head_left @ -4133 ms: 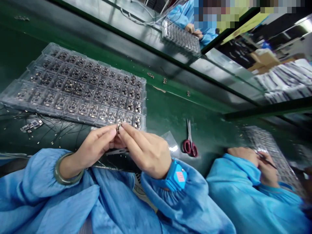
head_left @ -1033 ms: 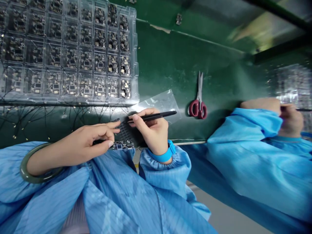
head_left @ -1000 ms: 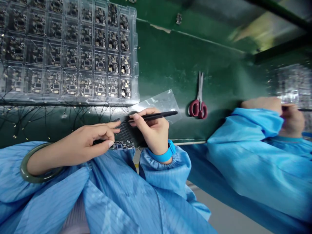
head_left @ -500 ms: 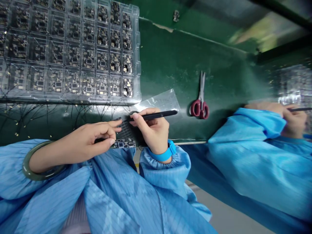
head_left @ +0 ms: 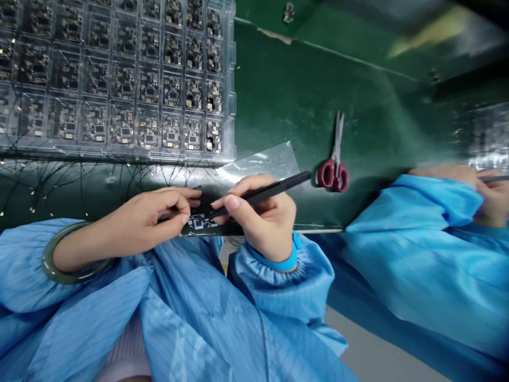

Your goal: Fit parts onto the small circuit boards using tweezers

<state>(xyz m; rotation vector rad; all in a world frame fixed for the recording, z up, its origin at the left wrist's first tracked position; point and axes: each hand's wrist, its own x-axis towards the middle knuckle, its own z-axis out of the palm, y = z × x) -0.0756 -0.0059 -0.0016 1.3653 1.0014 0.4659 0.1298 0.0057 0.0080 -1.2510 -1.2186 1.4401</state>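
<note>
My right hand [head_left: 265, 216] grips black tweezers [head_left: 274, 189] like a pen, their tip pointing down-left at a small circuit board [head_left: 199, 222] at the table's near edge. My left hand [head_left: 151, 220] pinches that board from the left, thumb and forefinger closed on it. The board lies on a dark pad, mostly hidden by my fingers. Just beyond both hands stands a clear plastic tray [head_left: 228, 79] with several rows of small circuit boards in its pockets.
Red-handled scissors [head_left: 334, 168] lie on the green table [head_left: 286, 95] right of my hands, beside a clear plastic bag [head_left: 270, 159]. Thin black wires [head_left: 71, 178] spread under the tray's front edge. A co-worker's blue sleeve [head_left: 429, 212] and hand with a tool are at the right.
My right hand has dropped toward the table edge and tilted the tweezers' tip down onto the board. My left hand has stayed on the board. Earlier both hands held a small part in the air.
</note>
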